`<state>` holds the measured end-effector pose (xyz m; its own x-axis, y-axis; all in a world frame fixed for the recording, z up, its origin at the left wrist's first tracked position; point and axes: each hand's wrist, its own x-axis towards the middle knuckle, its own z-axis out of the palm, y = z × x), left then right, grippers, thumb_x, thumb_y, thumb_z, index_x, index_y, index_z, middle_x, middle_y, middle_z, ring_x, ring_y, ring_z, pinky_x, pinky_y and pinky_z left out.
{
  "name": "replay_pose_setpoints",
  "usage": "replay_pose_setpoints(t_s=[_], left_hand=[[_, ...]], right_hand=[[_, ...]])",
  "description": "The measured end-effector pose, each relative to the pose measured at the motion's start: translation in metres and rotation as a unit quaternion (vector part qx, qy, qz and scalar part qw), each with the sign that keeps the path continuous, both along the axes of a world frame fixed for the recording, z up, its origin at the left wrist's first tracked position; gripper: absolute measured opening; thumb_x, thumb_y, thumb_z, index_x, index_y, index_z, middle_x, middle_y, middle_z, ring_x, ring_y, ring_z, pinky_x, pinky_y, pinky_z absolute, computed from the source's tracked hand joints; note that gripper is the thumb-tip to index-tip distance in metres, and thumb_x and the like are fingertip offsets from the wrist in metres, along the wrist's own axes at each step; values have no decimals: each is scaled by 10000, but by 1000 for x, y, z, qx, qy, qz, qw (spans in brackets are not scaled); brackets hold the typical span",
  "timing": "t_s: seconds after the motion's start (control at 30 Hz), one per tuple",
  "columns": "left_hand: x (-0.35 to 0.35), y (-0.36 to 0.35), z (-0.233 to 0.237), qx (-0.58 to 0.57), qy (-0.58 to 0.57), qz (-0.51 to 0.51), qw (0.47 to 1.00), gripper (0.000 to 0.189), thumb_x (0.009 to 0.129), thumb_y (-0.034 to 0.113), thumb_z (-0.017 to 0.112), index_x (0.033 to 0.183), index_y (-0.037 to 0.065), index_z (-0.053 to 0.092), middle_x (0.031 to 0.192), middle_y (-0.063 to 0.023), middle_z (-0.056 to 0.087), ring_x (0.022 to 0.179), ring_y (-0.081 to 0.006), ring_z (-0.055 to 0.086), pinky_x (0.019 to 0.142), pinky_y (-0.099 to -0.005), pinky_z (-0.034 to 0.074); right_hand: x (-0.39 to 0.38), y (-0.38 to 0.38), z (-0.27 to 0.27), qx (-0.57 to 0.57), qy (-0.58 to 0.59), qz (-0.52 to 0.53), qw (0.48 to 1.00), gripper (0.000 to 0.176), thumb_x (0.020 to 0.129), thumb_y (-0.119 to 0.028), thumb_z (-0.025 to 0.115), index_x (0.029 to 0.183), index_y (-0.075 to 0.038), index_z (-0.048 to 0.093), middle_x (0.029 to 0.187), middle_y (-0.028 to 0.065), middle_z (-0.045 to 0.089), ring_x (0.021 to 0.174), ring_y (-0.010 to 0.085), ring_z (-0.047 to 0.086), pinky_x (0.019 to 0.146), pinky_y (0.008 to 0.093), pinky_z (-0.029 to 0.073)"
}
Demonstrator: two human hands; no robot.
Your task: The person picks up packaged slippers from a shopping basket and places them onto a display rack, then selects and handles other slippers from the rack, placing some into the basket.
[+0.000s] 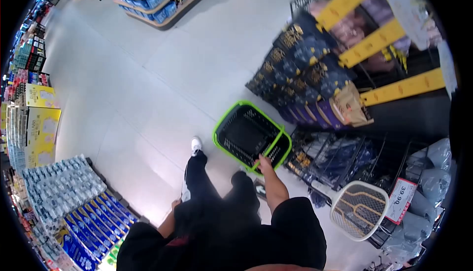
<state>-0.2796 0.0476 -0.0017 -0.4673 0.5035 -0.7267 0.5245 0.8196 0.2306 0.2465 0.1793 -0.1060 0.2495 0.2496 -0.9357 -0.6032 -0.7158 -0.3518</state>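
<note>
My right hand [265, 164] is closed round the green handle [274, 145] of a shopping basket. The basket [241, 133] is black with a bright green rim, and I look down into its dark inside. It hangs low over the floor, ahead of my right leg. Down at my left side, by the thigh, is my left hand [176, 204]; its fingers are small and mostly hidden from view. One white shoe [196, 144] is stretched forward on the floor, left of the basket.
On the right, a rack holds dark packages [300, 64], a mesh racket [359, 210] and a price sign [398, 201]. Blue packs [98, 224] are stacked at lower left, near yellow boxes [42, 128]. A curved shelf [162, 17] stands ahead on the pale floor [128, 74].
</note>
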Motion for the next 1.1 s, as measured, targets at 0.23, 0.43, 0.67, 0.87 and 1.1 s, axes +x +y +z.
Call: replay_pose_setpoints(t_s=[0.23,0.43,0.67,0.87,1.1], left_hand=[[-132,78,-15,-23,1,-73,997,558,924,457,518,903,-73,688,869,-209,709,802,-309,686,762,-414,518],[-212,162,-4,-17,-121,184,975,483,873,423,643,828,-56,599,688,-178,638,538,-226,613,480,-339,500],[-123,355,-88,70,-25,-289,954,433,913,414,597,1032,0,640,815,-216,644,815,-403,615,749,-493,494],[108,490,-176,188,-133,-457,859,827,787,439,750,1368,-50,421,1362,-268,488,1295,-403,434,1096,-472,338],[313,565,-212,315,-118,-479,811,849,793,538,714,1403,25,422,1359,-233,480,1241,-387,470,1041,-470,373]], right_hand=[[-50,27,12,-50,-44,-98,993,492,797,-201,793,1208,-147,528,1156,54,534,1049,244,513,877,428,476],[-108,69,41,-92,-105,-137,981,186,880,-204,724,919,-89,582,777,50,560,667,193,581,601,359,522],[-141,9,-21,-148,-286,-124,938,231,859,-154,678,1049,-59,585,795,85,630,623,185,617,499,340,500],[-151,-10,-32,-278,-268,-79,919,324,808,-154,697,1099,-53,600,903,103,682,689,206,664,540,356,535],[-148,-21,-103,-192,-87,-189,959,441,877,-167,666,1252,-4,500,1074,113,600,960,256,622,851,434,533]])
